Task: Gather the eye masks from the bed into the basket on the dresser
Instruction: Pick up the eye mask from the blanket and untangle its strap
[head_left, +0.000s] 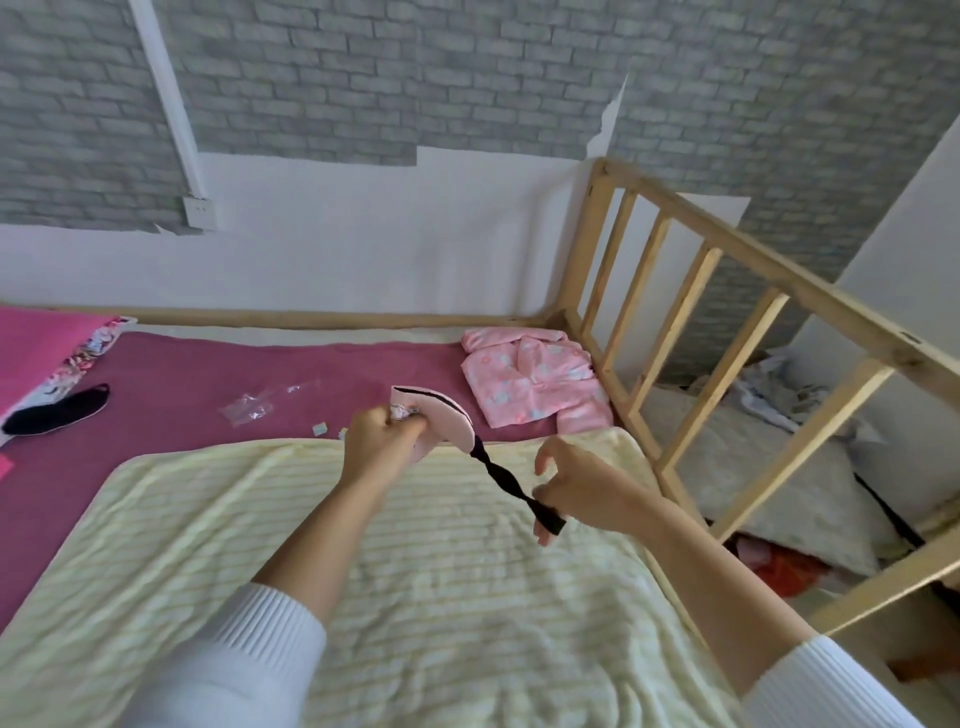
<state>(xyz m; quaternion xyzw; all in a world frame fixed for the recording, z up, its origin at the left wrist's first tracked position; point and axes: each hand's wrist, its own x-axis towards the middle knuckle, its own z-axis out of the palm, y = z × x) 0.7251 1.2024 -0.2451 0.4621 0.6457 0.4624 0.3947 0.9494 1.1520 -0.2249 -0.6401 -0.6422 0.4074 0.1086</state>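
A pink eye mask (445, 422) with a black edge is held up above the bed. My left hand (382, 439) is shut on its padded part. Its black strap (511, 484) runs twisted down to the right, where my right hand (579, 493) pinches the strap's end between thumb and fingers. A black eye mask (57, 410) lies flat on the maroon sheet at the far left. No basket or dresser is in view.
A pale yellow striped blanket (415, 571) covers the near bed. Folded pink pyjamas (535, 382) lie at the far right corner. An empty clear wrapper (254, 405) lies on the sheet. A wooden rail (727, 322) fences the bed's right side. A pink pillow (41, 343) lies far left.
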